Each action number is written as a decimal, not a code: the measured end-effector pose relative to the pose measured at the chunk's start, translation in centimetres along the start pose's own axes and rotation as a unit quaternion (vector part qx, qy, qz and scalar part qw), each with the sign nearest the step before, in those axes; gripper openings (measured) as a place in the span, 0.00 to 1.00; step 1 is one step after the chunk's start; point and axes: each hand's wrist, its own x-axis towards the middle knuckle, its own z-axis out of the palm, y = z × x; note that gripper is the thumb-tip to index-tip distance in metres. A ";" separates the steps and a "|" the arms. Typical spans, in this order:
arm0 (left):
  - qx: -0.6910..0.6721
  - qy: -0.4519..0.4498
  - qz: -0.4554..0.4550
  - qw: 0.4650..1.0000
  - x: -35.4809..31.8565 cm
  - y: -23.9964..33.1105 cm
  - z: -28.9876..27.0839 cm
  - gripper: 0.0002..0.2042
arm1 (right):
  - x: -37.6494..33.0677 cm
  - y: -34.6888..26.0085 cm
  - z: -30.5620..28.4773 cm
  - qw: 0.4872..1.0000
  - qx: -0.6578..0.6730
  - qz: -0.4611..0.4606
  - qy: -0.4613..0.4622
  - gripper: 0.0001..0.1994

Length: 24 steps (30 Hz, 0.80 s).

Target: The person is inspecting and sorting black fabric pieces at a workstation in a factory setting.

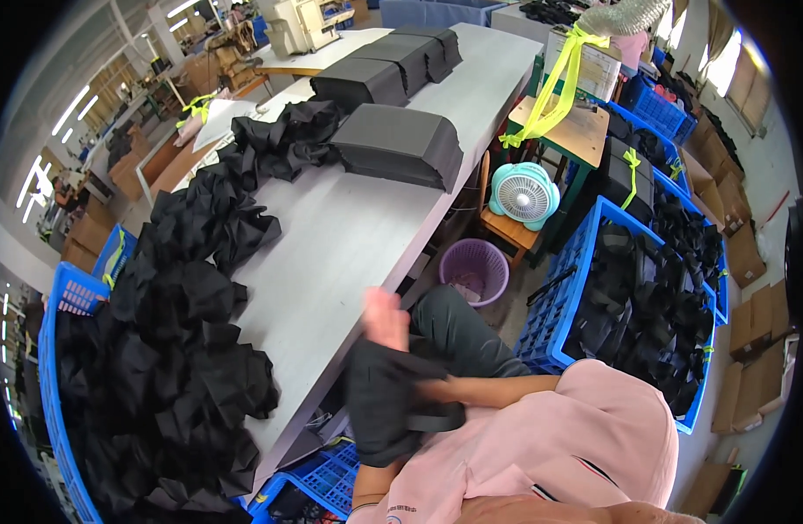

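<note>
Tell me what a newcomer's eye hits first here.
First, the long black heap down the left side of the pale table. Then the turquoise fan on a wooden seat, right of the table, with a bright yellow strip above it in view. Low centre, the blurred left hand shows above a black piece, the right hand against it.

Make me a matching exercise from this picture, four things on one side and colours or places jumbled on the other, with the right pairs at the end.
Things:
1. Held cloth
2. Fan
3. Round basket
4. Shirt

Colours or places:
A. Purple
B. Pink
C. Black
D. On a wooden seat

Pairs: 1-C, 2-D, 3-A, 4-B
</note>
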 end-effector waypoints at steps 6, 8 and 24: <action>0.085 0.168 -0.012 0.982 -1.9 4.6 0.2 0.30 | -10.1 -20.6 2.3 0.933 -0.068 -0.336 0.108 0.17; 0.048 0.091 0.019 0.995 -1.3 2.8 -2.7 0.29 | -9.4 -20.8 2.0 0.916 -0.158 -0.313 0.194 0.12; 0.575 -0.022 0.263 0.774 -4.7 3.8 -5.0 0.26 | -9.8 -21.6 1.2 0.993 -0.058 -0.059 0.086 0.09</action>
